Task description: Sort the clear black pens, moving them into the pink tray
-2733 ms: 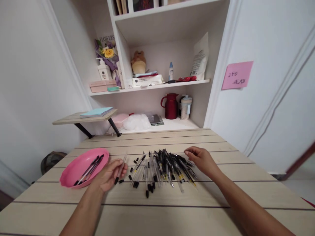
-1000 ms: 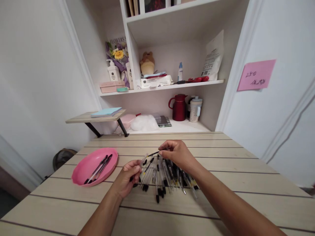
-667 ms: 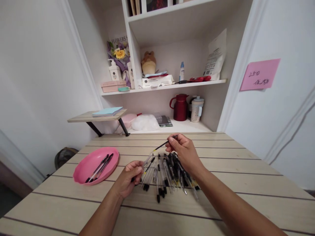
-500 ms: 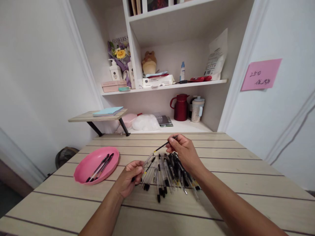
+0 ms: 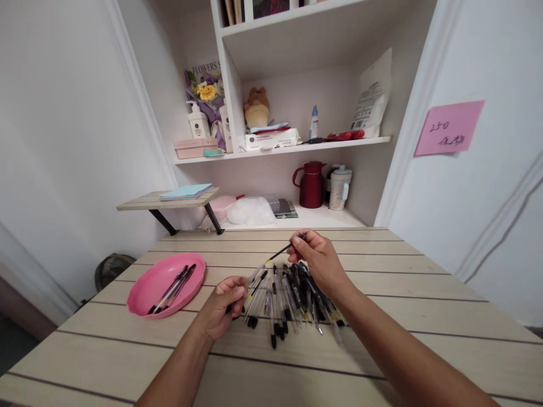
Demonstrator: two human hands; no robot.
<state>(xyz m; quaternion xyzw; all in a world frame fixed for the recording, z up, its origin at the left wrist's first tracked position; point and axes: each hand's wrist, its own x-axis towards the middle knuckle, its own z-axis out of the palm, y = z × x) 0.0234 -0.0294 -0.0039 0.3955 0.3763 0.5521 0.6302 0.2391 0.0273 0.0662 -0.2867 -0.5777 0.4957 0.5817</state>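
Observation:
My right hand (image 5: 311, 251) pinches the upper end of a dark ink refill (image 5: 280, 252), which slants down to the left. Its lower end, with a yellow band, meets a clear pen barrel (image 5: 254, 276); how far it sits inside is too small to tell. My left hand (image 5: 227, 299) is closed around that barrel, a black end showing below the fingers. Between and below both hands lies a pile of pen parts (image 5: 292, 299): clear barrels, black caps and dark refills. To the left, a pink dish (image 5: 138, 291) holds several pens (image 5: 173, 288) with dark ends.
A small raised stand (image 5: 144, 202) with blue paper (image 5: 186, 191) on it stands at the table's back left. Behind the table are shelves with a red jug (image 5: 311, 185), a pale tumbler (image 5: 339, 189) and a white plastic bag (image 5: 251, 211). A pink note (image 5: 449, 129) hangs on the right wall.
Almost nothing differs. Both hands keep the refill and barrel in nearly the same place, and the view has shifted very slightly.

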